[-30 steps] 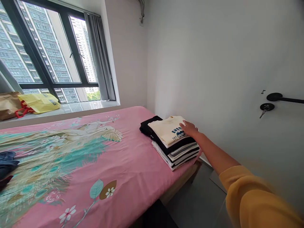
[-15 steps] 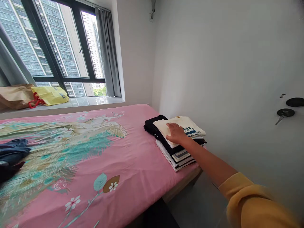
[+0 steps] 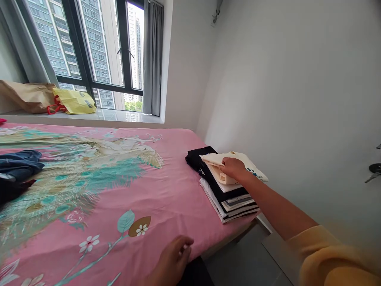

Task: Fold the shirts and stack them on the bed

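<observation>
The person's right hand [image 3: 233, 167], right of centre in the frame, has gone from lying flat on the cream shirt [image 3: 245, 162] to gripping it: the fingers are clamped on its near edge, which is lifted and bunched. So the shirt is now held, not merely touched, though it remains on top of the stack of clothes [image 3: 238, 208]. The left hand [image 3: 172, 258] has come into view at the bottom centre, above the bed [image 3: 175, 190], fingers loosely curled, thumb a little apart from them, with nothing in its grasp.

Counted: two hands, one cream shirt, one stack whose layers are too tight to number, one brown bag [image 3: 32, 96] and one yellow bag [image 3: 76, 101] at the upper left, and two curtains [image 3: 153, 59].
</observation>
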`<state>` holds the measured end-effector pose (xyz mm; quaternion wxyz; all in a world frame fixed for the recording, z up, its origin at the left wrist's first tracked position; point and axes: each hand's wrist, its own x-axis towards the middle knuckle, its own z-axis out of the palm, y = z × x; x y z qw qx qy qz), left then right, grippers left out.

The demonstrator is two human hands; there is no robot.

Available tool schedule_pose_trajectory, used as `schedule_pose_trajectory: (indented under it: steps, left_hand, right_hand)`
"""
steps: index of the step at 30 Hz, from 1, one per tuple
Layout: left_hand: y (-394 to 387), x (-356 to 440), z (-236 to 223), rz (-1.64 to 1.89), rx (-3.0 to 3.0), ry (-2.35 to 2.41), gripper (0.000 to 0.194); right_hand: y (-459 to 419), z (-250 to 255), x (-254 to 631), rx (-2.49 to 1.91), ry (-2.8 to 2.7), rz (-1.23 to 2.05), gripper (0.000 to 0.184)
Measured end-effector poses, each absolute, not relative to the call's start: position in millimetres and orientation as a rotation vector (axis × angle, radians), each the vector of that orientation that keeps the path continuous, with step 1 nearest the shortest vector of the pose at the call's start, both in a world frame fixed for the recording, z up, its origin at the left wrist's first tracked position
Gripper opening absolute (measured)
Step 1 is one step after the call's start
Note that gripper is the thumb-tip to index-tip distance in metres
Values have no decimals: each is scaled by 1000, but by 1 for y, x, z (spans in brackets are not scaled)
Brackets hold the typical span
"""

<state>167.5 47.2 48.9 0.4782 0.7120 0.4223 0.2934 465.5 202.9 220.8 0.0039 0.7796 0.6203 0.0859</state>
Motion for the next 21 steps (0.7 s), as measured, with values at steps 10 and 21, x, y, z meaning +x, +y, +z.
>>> schedule_pose_trajectory:
  steps: [10, 21]
  left_hand:
    - [199, 336, 138, 1013, 1925, 910, 39]
    - [223, 372, 132, 1006, 2110, 802, 20]
  right_hand:
    - [205, 220, 475, 2427, 2092, 313, 23]
    - [223, 201, 550, 2829, 2402, -96, 39]
